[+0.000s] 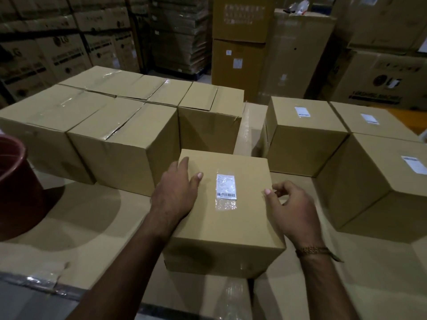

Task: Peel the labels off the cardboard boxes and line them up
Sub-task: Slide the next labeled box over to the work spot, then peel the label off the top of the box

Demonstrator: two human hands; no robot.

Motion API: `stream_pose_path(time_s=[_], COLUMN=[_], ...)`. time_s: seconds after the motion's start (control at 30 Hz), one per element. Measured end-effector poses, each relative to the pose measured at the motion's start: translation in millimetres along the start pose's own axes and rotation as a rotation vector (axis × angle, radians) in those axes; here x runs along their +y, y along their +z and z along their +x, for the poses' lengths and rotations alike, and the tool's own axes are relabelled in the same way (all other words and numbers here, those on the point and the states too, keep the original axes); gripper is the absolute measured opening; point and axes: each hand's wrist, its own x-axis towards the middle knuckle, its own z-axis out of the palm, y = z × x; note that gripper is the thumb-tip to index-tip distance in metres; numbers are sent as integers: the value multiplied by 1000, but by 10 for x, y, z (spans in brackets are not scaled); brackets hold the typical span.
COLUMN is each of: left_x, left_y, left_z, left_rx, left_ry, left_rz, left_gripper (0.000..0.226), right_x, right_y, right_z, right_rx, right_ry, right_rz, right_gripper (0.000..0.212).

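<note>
A cardboard box (227,229) stands in front of me on the cardboard-covered work surface. A white barcode label (226,186) under clear tape is stuck on its top. My left hand (178,192) rests flat on the top's left part, fingers spread, holding nothing. At the top's right edge my right hand (292,209) hovers with fingers curled and thumb tip touching the cardboard, nothing in it. Three labelled boxes stand at the right, the nearest (374,188) with its label (414,164) on top. Label-free boxes (120,135) stand in rows at the left.
A dark red bucket (16,188) stands at the far left on the work surface (87,227). Tall stacks of large cartons (240,38) fill the background. A gap (251,128) separates the left rows from the right group.
</note>
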Motion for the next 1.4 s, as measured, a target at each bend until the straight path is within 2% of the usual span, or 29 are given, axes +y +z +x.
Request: stream_pose_path(time_s=[0.1, 0.17, 0.3, 0.37, 0.43, 0.57, 1.03, 1.13, 1.27, 1.4], left_x=[-42, -85, -105, -99, -111, -120, -80, -64, -57, -53], left_y=[53, 84, 122, 119, 116, 124, 89, 83, 87, 91], left_z=[122, 168, 165, 155, 153, 147, 109, 105, 108, 106], left_rx=[-56, -79, -97, -94, -96, -99, -109, -122, -131, -129], left_ry=[54, 128, 160, 159, 161, 157, 143, 132, 123, 119], left_rz=[25, 43, 75, 58, 33, 14, 17, 39, 46, 56], left_gripper=[54, 48, 48, 48, 47, 48, 49, 51, 51, 52], right_x=[-161, -273, -464, -537, -561, -516, -526, -572, -633, -591], right_y=[33, 75, 217, 346, 487, 613, 595, 616, 621, 660], right_z=[16, 71, 266, 326, 339, 309, 278, 291, 380, 389], right_rx=[82, 105, -34, -106, -102, -51, -44, -132, -265, -256], right_ry=[-17, -74, -196, -219, -225, -251, -303, -369, -503, -546], right_rz=[-170, -156, -30, -34, -77, -197, -94, -57, -179, -238], right_gripper=[18, 24, 28, 32, 34, 33, 25, 35, 44, 43])
